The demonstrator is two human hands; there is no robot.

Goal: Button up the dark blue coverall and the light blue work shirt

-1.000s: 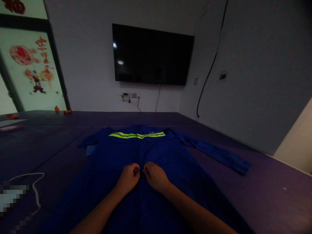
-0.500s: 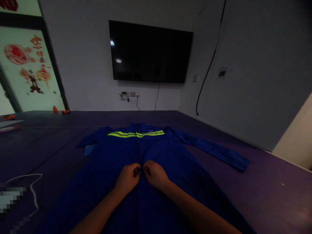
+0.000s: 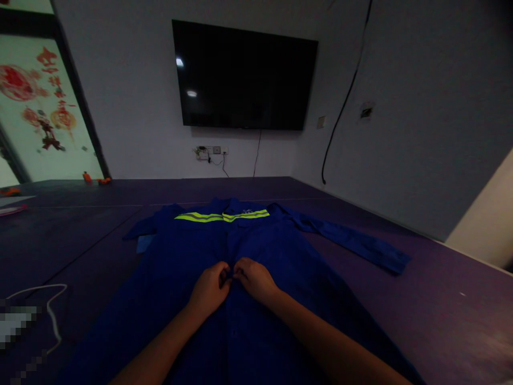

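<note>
A blue work shirt (image 3: 268, 251) lies face up and spread out, its collar pointing away from me. A yellow-green and grey reflective stripe (image 3: 244, 216) crosses its chest. At the middle of the front, my left hand (image 3: 211, 286) pinches the placket edge from the left. My right hand (image 3: 253, 278) meets it from the other side, its fingertips also closed on the placket. The fingertips of both hands nearly touch, and whatever button lies between them is hidden. One sleeve stretches out to the right; the other lies folded at the left.
The shirt rests on a purple floor (image 3: 433, 315). At the left are a white cable (image 3: 52, 315) and a pale blurred object (image 3: 18, 323). Orange items (image 3: 87, 177) stand by the door. A television (image 3: 244, 77) hangs on the far wall, and a black cable (image 3: 340, 117) dangles at the right.
Both hands stay pinched at the same spot on the placket, with only slight finger movement. The whole view has shifted a little, so everything sits slightly higher in the picture.
</note>
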